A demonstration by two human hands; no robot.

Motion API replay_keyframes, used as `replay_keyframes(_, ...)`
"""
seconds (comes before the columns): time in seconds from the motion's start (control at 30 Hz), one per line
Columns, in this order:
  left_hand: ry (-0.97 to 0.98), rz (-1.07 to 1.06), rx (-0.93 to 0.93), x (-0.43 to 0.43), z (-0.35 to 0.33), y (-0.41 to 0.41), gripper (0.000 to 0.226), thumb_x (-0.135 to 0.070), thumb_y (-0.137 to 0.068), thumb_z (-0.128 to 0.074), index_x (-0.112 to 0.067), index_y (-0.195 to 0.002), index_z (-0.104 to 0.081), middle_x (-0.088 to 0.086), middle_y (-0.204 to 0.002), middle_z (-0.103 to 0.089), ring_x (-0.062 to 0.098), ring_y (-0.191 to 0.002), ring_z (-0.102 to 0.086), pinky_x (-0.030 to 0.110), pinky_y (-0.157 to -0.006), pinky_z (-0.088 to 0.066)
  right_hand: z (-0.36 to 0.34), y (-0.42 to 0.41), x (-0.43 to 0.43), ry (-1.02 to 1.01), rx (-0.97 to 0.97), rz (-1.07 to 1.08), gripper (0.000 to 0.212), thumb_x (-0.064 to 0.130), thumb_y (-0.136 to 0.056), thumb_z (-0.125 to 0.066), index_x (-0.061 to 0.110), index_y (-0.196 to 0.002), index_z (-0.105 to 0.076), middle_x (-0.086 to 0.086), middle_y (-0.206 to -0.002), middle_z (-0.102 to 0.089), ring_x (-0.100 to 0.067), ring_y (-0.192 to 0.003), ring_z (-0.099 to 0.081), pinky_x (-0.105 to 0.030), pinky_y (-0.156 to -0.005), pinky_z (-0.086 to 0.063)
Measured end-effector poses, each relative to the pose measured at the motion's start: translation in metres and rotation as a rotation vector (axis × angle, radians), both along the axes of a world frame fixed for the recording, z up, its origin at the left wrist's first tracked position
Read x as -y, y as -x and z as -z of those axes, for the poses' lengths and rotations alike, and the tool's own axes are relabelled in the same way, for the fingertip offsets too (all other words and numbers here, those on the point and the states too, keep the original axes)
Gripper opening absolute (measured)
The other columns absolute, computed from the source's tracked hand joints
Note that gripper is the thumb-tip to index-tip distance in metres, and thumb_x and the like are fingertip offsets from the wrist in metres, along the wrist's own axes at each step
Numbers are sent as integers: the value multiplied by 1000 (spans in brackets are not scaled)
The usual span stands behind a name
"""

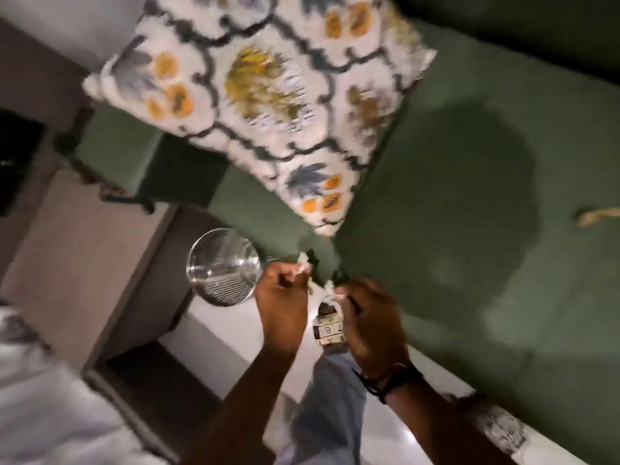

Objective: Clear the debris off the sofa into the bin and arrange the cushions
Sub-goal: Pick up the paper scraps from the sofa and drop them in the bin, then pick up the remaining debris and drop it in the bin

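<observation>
A green sofa fills the right and top of the head view, which is blurred. A white cushion with a dark lattice and yellow and blue flowers lies on its seat. My left hand is closed on a small white scrap at the seat's front edge. My right hand grips crumpled white paper and a small printed wrapper that hangs below it. A shiny metal mesh bin stands on the floor just left of my left hand. A tan scrap lies on the seat at far right.
A pale floor runs below the sofa's front edge. A brown cabinet or step sits left of the bin. White patterned cloth shows at the bottom left. My leg in pale trousers is between my arms.
</observation>
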State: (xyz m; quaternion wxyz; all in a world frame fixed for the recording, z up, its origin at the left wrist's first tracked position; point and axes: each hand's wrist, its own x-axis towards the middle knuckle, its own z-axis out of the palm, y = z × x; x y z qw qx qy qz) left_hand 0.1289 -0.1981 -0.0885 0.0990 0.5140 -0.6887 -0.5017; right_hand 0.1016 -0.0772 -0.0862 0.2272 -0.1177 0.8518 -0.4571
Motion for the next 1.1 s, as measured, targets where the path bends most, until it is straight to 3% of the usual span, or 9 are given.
replay_keyframes(0.23,-20,-283,177,184,89,-80,22,11,-80,-69,-8,-73,-62,16,-83,-65,23,-82,-62,55,-92,-56,83,-50,204,-66,206,-345,32,-1,-88,-50,2,-117,-61,-23,-117,-64,-36,-111,-57,-35,-94,-40)
replay_keyframes(0.4,-50,-147,389,202,107,-90,19,-4,-84,-63,-4,-98,-76,17,-103,-78,32,-102,-72,41,-97,-57,94,-45,219,-224,255,-426,46,0,-87,-47,8,-133,-48,-20,-124,-62,-38,-115,-56,-40,-93,-45)
replay_keyframes(0.47,25,-138,430,182,90,-81,20,-10,-88,-62,-7,-101,-76,14,-105,-78,31,-104,-71,27,-90,-52,74,-42,196,-212,177,-428,31,3,-88,-48,8,-116,-60,-18,-114,-67,-38,-106,-60,-41,-86,-49)
replay_keyframes(0.53,142,-47,435,152,67,-64,22,-13,-92,-59,-5,-109,-71,16,-112,-75,35,-105,-68,32,-89,-50,48,-31,162,-180,133,-385,25,7,-90,-47,8,-108,-65,-18,-108,-70,-39,-101,-63,-44,-84,-52)
replay_keyframes(0.67,307,328,157,52,28,-21,31,-15,-95,-58,-7,-125,-57,19,-122,-61,35,-92,-66,41,-79,-56,12,8,62,-182,12,-84,23,9,-89,-53,10,-105,-69,-21,-99,-73,-41,-86,-67,-48,-75,-55)
replay_keyframes(0.77,268,570,33,-40,10,28,29,-18,-93,-61,-11,-121,-63,16,-119,-66,32,-103,-66,36,-87,-54,-3,51,-33,-234,-156,180,24,7,-86,-56,8,-106,-69,-22,-101,-70,-42,-78,-67,-48,-68,-57)
replay_keyframes(0.87,214,787,-53,-139,4,89,32,-23,-89,-64,-9,-118,-68,18,-116,-68,35,-107,-67,43,-92,-55,-4,101,-146,-413,-304,450,32,12,-86,-59,10,-117,-63,-18,-115,-63,-38,-92,-65,-41,-70,-57)
replay_keyframes(1.0,233,996,-7,-239,18,169,50,-30,-89,-69,-12,-134,-57,19,-135,-57,36,-118,-61,48,-98,-54,20,146,-269,-722,-130,642,54,18,-91,-56,24,-142,-37,-17,-142,-37,-32,-123,-49,-42,-88,-53)
replay_keyframes(1.1,290,1056,88,-283,33,217,50,-30,-87,-70,-15,-133,-58,16,-134,-53,33,-119,-59,39,-100,-49,40,163,-314,-754,-71,644,44,7,-94,-50,18,-136,-47,-21,-142,-37,-36,-123,-47,-42,-89,-52)
